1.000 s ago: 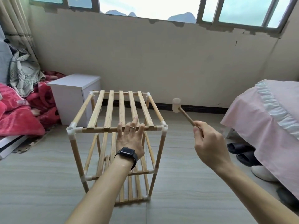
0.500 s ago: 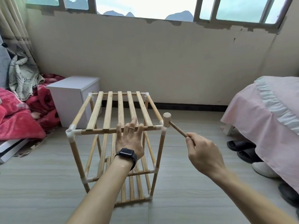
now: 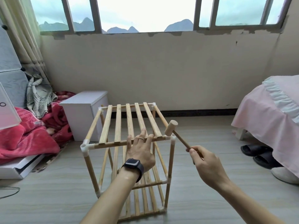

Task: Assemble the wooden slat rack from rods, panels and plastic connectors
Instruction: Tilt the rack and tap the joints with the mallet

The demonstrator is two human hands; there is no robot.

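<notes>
- The wooden slat rack [image 3: 129, 123] stands upright on the tiled floor [image 3: 202, 191], at the centre of the view and a little toward 6 o'clock. We see three slatted tiers, upright rods and white plastic connectors at the corners.
- The wooden mallet [image 3: 171, 130] has come down. A second ago it was raised well clear at the rack's 3 o'clock. Its head now sits tilted at the near right corner connector [image 3: 172, 138], at the top tier's 4 o'clock. We cannot tell whether it touches or is just above.
- The right hand [image 3: 208, 165] grips the far end of the mallet handle, fingers curled round it and thumb on top.
- The left hand [image 3: 140, 151] has not shifted. Its fingers are straight and slightly spread, laid flat across the front rail [image 3: 113, 143] and the slat ends, steadying the top tier. A smartwatch [image 3: 133, 164] is on the wrist.
- Judgement: this corner is being tapped home. The frame looks fully built, so we take this for seating of joints late in the task. The near left connector [image 3: 85, 147] at 8 o'clock may need the same check.
- Surroundings: a white cabinet [image 3: 84, 110] at the rack's 10 o'clock, a red blanket [image 3: 29, 139] at 9 o'clock, a pink-covered bed [image 3: 267, 113] at 3 o'clock and dark slippers [image 3: 257, 151] at 4 o'clock.
</notes>
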